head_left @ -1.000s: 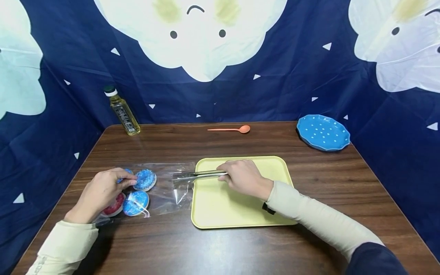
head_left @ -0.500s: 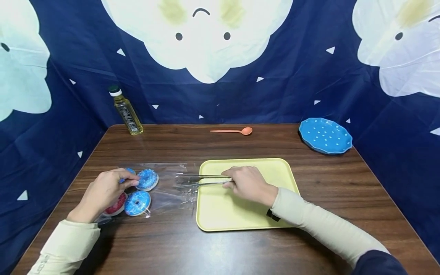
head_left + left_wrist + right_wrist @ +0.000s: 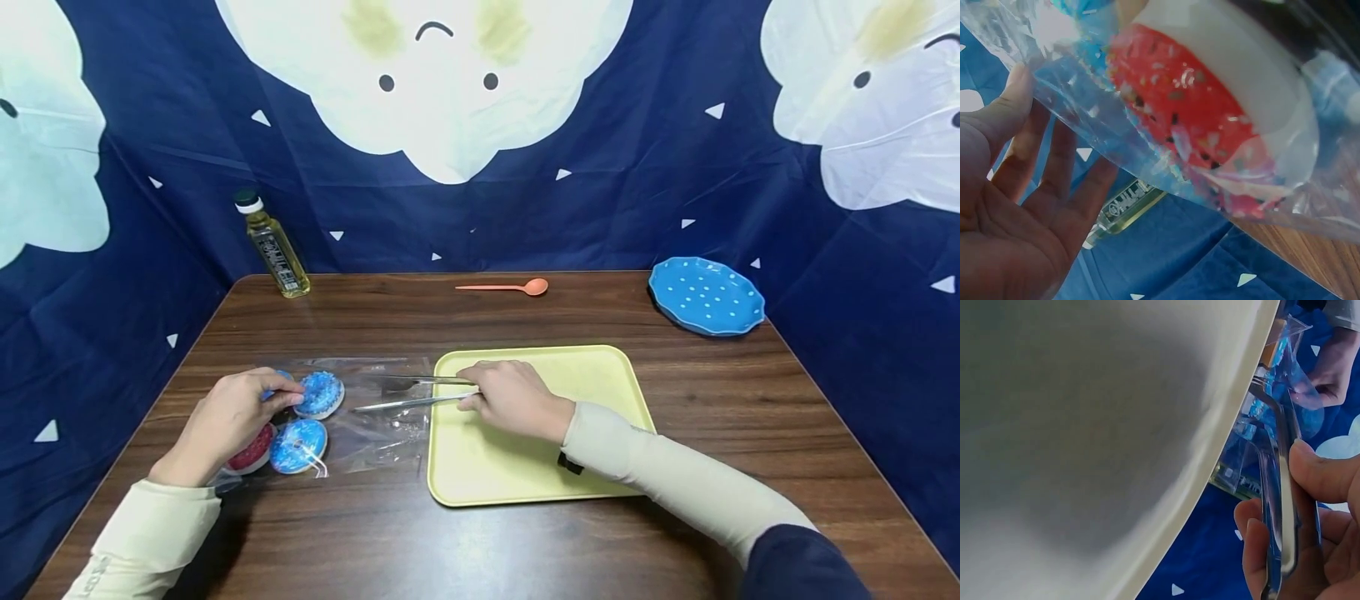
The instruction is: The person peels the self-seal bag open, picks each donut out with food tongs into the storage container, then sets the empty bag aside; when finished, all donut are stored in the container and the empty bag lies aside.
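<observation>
My left hand pinches a clear plastic bag at the left of the table. Inside the bag lie several toy donuts: a blue sprinkled donut, a blue glazed donut and a red donut, with another blue one partly behind my fingers. Over the yellow tray, my right hand grips metal tongs. The tongs' arms stand apart and reach left over the tray's edge into the bag's mouth end, short of the donuts. In the right wrist view the thumb presses one tong arm.
The yellow tray lies in the table's middle. Behind it is an orange spoon. An oil bottle stands at the back left, and a blue dotted plate at the back right. A blue cloth backdrop encloses the table.
The tongs' arms, close together a second ago, have spread apart. My right hand has moved left with them, toward the donuts. My left hand stays at the bag.
</observation>
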A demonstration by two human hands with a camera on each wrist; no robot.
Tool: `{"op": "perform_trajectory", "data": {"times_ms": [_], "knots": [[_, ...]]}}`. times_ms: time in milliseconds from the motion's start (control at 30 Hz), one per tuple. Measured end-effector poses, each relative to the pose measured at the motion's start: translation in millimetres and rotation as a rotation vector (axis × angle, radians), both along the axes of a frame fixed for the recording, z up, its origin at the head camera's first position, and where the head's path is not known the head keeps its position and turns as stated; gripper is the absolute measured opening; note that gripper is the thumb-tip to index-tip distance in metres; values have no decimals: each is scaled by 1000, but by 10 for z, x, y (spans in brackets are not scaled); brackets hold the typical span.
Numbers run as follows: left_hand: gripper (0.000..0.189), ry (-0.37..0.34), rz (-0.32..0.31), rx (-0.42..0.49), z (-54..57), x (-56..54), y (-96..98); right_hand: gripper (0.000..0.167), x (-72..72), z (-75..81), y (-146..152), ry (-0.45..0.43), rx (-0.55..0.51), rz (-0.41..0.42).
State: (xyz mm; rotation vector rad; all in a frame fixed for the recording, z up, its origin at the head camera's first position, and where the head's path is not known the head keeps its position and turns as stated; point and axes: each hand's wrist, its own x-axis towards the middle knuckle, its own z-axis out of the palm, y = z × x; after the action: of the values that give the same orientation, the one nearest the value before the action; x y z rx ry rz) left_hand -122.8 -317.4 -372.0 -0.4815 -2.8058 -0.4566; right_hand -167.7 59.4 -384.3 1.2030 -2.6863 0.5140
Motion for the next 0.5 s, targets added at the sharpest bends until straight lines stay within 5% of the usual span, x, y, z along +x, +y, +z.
{"op": "perform_trajectory", "data": {"times_ms": [500], "knots": [[4,-8,-1,22,-35,-47,-2,52,-199,18,-439,-67,80,33]]}}
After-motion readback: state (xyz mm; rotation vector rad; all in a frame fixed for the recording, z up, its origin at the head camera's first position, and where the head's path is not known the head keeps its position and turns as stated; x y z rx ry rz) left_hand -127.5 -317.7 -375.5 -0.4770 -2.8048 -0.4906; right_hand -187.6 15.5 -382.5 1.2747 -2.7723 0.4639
